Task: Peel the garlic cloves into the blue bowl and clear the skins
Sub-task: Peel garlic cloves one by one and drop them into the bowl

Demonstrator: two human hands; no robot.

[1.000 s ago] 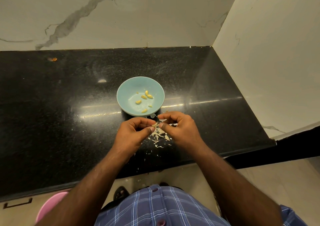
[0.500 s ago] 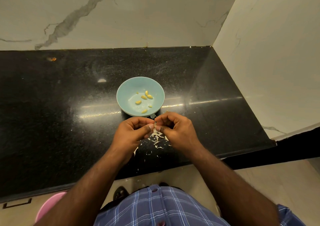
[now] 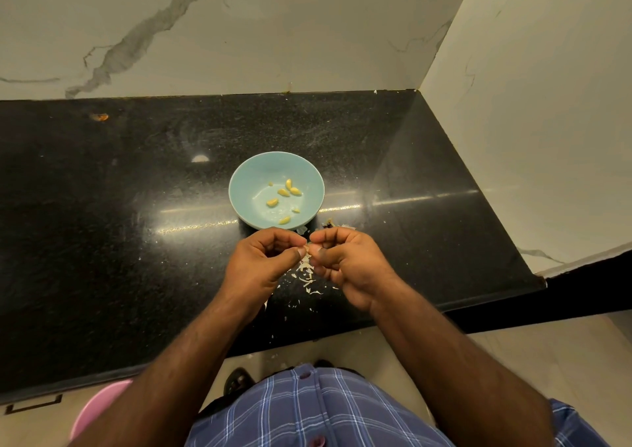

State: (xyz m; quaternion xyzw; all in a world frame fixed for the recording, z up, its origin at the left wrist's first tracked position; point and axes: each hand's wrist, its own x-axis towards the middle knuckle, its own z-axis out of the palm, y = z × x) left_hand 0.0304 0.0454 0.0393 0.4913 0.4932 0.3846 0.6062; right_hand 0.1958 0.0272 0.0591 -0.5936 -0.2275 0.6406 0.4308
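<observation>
Left hand [image 3: 265, 262] and right hand [image 3: 345, 262] together pinching a small pale garlic clove [image 3: 307, 249], just before the round light-blue ceramic bowl [image 3: 249, 186].

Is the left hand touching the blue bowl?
Apart. In the head view, a strip of black counter shows between the left hand knuckles and the blue bowl near rim.

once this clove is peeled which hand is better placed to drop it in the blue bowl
Probably the left hand: the blue bowl sits just ahead of it, slightly to its side. The right hand lies past the bowl's rim. Both pinch the garlic clove, so either could.
</observation>
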